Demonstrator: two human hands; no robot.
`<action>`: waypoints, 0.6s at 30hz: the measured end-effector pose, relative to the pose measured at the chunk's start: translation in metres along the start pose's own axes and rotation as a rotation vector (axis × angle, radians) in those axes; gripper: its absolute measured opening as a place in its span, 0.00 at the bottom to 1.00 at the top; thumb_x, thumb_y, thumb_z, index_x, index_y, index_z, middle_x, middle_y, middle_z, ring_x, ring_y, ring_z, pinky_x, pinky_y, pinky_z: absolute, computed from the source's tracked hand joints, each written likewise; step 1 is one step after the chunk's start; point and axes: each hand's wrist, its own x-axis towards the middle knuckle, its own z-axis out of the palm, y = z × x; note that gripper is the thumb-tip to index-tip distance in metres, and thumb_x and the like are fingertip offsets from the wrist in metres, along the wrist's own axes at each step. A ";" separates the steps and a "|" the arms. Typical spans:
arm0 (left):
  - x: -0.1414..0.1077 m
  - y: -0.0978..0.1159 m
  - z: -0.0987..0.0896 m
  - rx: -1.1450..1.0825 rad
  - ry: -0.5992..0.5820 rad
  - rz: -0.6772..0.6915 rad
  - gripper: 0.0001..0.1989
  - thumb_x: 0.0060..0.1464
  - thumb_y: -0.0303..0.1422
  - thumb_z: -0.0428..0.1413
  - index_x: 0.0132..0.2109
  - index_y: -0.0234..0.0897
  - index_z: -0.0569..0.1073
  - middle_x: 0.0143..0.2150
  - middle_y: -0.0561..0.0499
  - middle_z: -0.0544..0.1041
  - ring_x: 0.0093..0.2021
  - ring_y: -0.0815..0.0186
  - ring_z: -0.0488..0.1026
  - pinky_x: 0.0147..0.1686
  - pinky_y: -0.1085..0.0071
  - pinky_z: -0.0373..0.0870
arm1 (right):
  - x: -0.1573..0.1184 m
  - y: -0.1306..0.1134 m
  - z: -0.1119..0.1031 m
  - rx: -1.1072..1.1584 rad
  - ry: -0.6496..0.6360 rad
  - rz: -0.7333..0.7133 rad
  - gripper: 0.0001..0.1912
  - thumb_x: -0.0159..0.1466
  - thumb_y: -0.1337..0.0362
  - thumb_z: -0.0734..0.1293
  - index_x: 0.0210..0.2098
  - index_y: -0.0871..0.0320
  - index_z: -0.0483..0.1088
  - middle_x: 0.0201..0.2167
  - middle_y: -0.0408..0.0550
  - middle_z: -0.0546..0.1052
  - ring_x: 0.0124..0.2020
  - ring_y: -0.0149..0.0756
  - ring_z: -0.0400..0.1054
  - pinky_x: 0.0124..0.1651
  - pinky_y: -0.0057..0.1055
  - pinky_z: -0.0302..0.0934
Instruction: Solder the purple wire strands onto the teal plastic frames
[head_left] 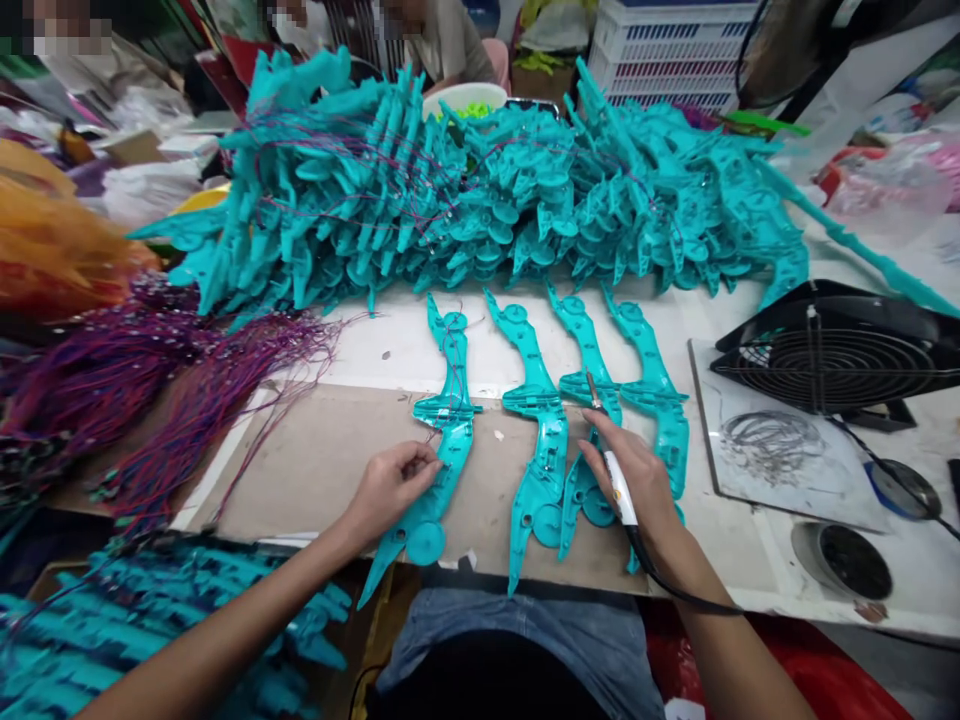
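Note:
My left hand [396, 482] is closed in a pinch over the lower half of a teal plastic shell part [454, 445]. Thin red and blue wires [452, 362] run along this part down toward those fingertips; what the fingers hold is too small to make out. In my right hand [646, 490] is a soldering iron [621, 492] with a white grip and black cord, its tip pointing up and away. Beneath and beside it lie similar teal shell parts, one [551, 440] to its left and another [670, 440] to its right.
A large heap of teal parts [510, 190] spans the table's back. Bundled wires [217, 400] lie at left, above more teal parts [150, 630]. At right stand a black fan [817, 350], a marked board [780, 450] and a round dark-topped container [847, 560]. People sit opposite.

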 end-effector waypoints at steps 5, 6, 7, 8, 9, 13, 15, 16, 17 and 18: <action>-0.026 0.000 0.002 0.017 0.113 0.067 0.18 0.54 0.42 0.55 0.47 0.37 0.74 0.41 0.46 0.74 0.41 0.63 0.72 0.42 0.67 0.70 | -0.001 0.006 0.000 0.006 0.055 -0.060 0.21 0.66 0.64 0.63 0.58 0.55 0.64 0.47 0.52 0.77 0.45 0.41 0.75 0.48 0.37 0.69; -0.030 0.000 0.001 0.012 0.127 0.076 0.19 0.54 0.43 0.55 0.50 0.38 0.73 0.46 0.44 0.73 0.47 0.61 0.72 0.46 0.64 0.69 | -0.002 0.007 0.000 0.007 0.067 -0.069 0.21 0.66 0.64 0.63 0.58 0.56 0.64 0.47 0.53 0.77 0.45 0.41 0.75 0.48 0.37 0.69; -0.031 0.000 -0.003 0.016 0.150 0.076 0.20 0.54 0.43 0.54 0.51 0.38 0.72 0.50 0.43 0.72 0.51 0.59 0.70 0.49 0.62 0.69 | -0.002 0.008 0.000 0.009 0.081 -0.076 0.21 0.66 0.64 0.63 0.58 0.56 0.64 0.47 0.53 0.77 0.45 0.41 0.75 0.48 0.37 0.69; -0.030 0.001 -0.008 0.031 0.188 0.074 0.21 0.54 0.44 0.54 0.52 0.39 0.72 0.52 0.43 0.71 0.53 0.57 0.69 0.50 0.60 0.69 | -0.002 0.009 0.000 0.009 0.094 -0.079 0.21 0.66 0.65 0.63 0.58 0.55 0.64 0.47 0.52 0.77 0.44 0.41 0.75 0.48 0.37 0.69; -0.024 0.004 -0.016 0.057 0.240 0.080 0.21 0.54 0.44 0.54 0.52 0.39 0.72 0.53 0.42 0.71 0.54 0.56 0.69 0.50 0.59 0.69 | -0.002 0.010 0.000 0.011 0.109 -0.081 0.21 0.66 0.65 0.63 0.58 0.55 0.64 0.47 0.52 0.77 0.44 0.41 0.75 0.47 0.37 0.70; 0.048 0.048 -0.056 0.178 0.440 0.277 0.16 0.54 0.41 0.54 0.48 0.39 0.73 0.52 0.42 0.73 0.55 0.55 0.68 0.50 0.59 0.68 | -0.003 0.010 0.000 0.013 0.175 -0.098 0.21 0.65 0.66 0.64 0.57 0.54 0.64 0.45 0.50 0.78 0.42 0.41 0.76 0.44 0.38 0.72; 0.111 0.087 -0.071 0.192 0.485 0.389 0.15 0.55 0.38 0.53 0.48 0.37 0.73 0.50 0.42 0.75 0.53 0.57 0.70 0.50 0.63 0.68 | -0.004 0.010 0.000 0.013 0.199 -0.101 0.21 0.64 0.66 0.64 0.57 0.53 0.65 0.44 0.50 0.79 0.41 0.41 0.76 0.42 0.39 0.73; 0.146 0.109 -0.076 0.184 0.498 0.409 0.15 0.55 0.36 0.53 0.48 0.35 0.74 0.50 0.42 0.75 0.52 0.58 0.71 0.51 0.64 0.68 | -0.005 0.011 0.000 0.012 0.205 -0.099 0.20 0.64 0.66 0.64 0.56 0.53 0.66 0.44 0.50 0.79 0.41 0.42 0.76 0.42 0.39 0.73; 0.182 0.131 -0.079 0.171 0.512 0.411 0.15 0.55 0.33 0.52 0.48 0.33 0.74 0.50 0.42 0.76 0.51 0.59 0.72 0.52 0.66 0.67 | -0.006 0.011 -0.001 0.007 0.208 -0.099 0.20 0.64 0.66 0.64 0.56 0.54 0.66 0.44 0.50 0.79 0.41 0.42 0.76 0.42 0.39 0.73; 0.216 0.152 -0.081 0.179 0.501 0.416 0.16 0.55 0.30 0.51 0.50 0.32 0.73 0.51 0.41 0.75 0.53 0.59 0.71 0.54 0.67 0.65 | -0.006 0.012 -0.001 -0.001 0.207 -0.100 0.20 0.64 0.67 0.64 0.56 0.54 0.66 0.44 0.50 0.79 0.41 0.42 0.76 0.42 0.39 0.73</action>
